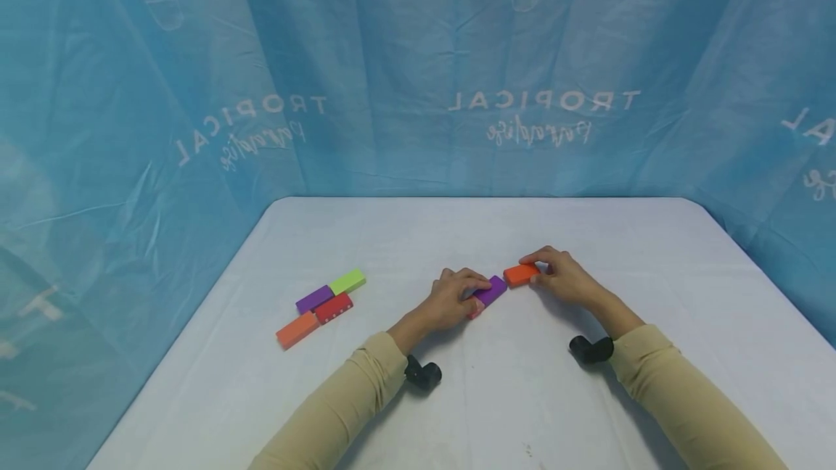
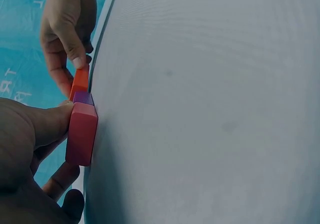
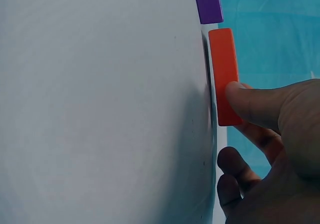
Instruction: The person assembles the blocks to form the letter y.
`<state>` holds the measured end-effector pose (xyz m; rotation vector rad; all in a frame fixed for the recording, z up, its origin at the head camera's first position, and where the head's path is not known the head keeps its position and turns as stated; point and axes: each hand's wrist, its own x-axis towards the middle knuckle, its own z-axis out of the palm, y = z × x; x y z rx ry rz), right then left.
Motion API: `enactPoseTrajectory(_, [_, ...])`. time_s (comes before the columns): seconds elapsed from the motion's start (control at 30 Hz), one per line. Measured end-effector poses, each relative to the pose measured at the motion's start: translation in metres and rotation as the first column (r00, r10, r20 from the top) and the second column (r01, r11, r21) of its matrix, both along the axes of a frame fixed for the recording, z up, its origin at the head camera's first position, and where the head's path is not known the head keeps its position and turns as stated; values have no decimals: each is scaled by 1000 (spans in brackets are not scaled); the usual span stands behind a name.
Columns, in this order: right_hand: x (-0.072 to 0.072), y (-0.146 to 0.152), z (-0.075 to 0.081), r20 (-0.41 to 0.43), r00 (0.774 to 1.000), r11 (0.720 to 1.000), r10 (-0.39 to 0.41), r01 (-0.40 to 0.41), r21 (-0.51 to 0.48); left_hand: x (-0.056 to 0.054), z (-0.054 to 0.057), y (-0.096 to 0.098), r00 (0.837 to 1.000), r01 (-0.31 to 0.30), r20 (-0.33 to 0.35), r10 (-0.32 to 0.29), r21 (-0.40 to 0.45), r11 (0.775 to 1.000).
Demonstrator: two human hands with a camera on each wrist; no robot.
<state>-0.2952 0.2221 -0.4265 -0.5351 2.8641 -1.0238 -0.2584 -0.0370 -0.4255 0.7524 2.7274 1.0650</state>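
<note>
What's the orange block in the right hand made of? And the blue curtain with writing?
The orange block looks like painted wood or plastic: one even colour, smooth faces, little shine. The blue curtain seems to be plastic sheet or smooth cloth: it hangs in folds, with creases and a faint sheen.

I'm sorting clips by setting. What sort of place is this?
Probably a makeshift recording booth: blue printed fabric hangs behind and beside a white-topped table, and black devices, perhaps cameras, sit at both wrists.
</note>
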Motion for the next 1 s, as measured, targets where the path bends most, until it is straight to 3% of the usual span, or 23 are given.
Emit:
enactPoseTrajectory(0.7, [-1,-4,0,29,999,998,-18,16,54,2,1,0,1000,12,-21,-12,-3,1000])
enactPoseTrajectory(1.0, [5,-4,-2,31,992,991,-126,124,53,1,-1,0,999,12,-38,-12,-7,1000])
